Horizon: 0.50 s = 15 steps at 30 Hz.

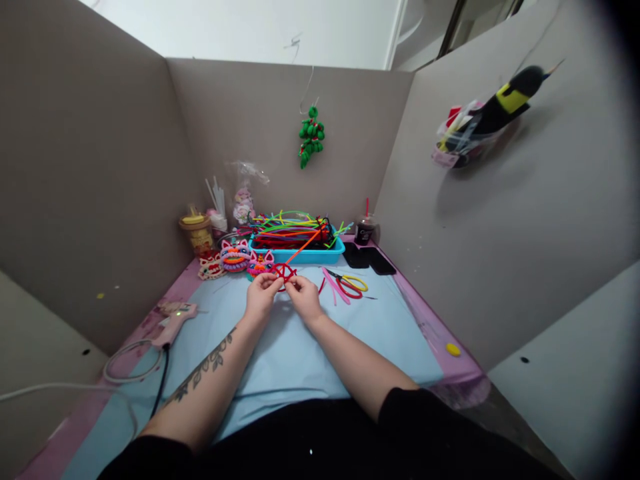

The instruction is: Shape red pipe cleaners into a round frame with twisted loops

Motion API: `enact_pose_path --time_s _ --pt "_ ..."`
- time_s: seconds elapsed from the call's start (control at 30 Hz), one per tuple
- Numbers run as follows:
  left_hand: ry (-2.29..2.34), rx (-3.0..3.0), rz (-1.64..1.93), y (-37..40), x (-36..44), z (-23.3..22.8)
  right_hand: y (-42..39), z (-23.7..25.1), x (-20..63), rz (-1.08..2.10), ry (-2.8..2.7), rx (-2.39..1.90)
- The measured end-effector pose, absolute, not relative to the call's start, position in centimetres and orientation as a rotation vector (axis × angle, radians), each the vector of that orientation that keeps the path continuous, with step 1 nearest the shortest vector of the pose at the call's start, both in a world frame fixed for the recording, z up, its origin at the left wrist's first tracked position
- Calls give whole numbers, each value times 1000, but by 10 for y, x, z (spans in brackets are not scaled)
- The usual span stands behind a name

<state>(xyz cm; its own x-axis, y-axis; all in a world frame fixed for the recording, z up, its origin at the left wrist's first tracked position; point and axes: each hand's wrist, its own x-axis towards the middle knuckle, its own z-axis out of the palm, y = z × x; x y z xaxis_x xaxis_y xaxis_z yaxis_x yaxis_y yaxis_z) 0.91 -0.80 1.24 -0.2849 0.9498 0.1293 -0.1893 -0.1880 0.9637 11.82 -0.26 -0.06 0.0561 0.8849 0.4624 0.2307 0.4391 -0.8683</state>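
Hands meet over the middle of the table (280, 373), above its pale blue mat. The left hand (261, 298) and the right hand (305, 298) both pinch a small red ring (284, 272) made of fuzzy wire, fingertips pressed together on its lower rim from either side. An orange wire (305, 247) runs up from the ring toward the far edge of the table, where it reaches the tray. The ring is held just above the mat, between the two hands and slightly beyond them.

At the far edge stands a blue tray (320, 256) heaped with wires in green, yellow, red and pink. Left of the tray, near the far left corner, lie several woven animal faces (235, 255) in pink and other colours, with a yellow cup (196, 230) and a bag of white sticks behind them. Just right of the hands lie scissors (353, 283) with yellow and red handles, beside a few loose pink wires. Two dark flat things (369, 259) rest near the far right corner, next to a dark cup with a red straw (367, 228).

Along the left edge lies a pink glue gun (176, 313), its cord looping toward the near corner. A small yellow blob (453, 349) sits at the right edge. A green ornament (311, 137) hangs on the back wall, and a bag of things (480, 127) hangs on the right wall.
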Motion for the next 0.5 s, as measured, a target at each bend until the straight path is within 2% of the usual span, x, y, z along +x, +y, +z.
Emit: enact_pose_path --time_s 0.13,0.33,0.5 --pt "1156 1054 1661 -3 3 7 -4 8 119 741 -1382 -1044" --pt "1131 1182 1633 2 0 3 10 4 122 1101 -1159 -919" --pt "1199 1257 1619 1 0 3 18 0 126 1211 -1148 -915"
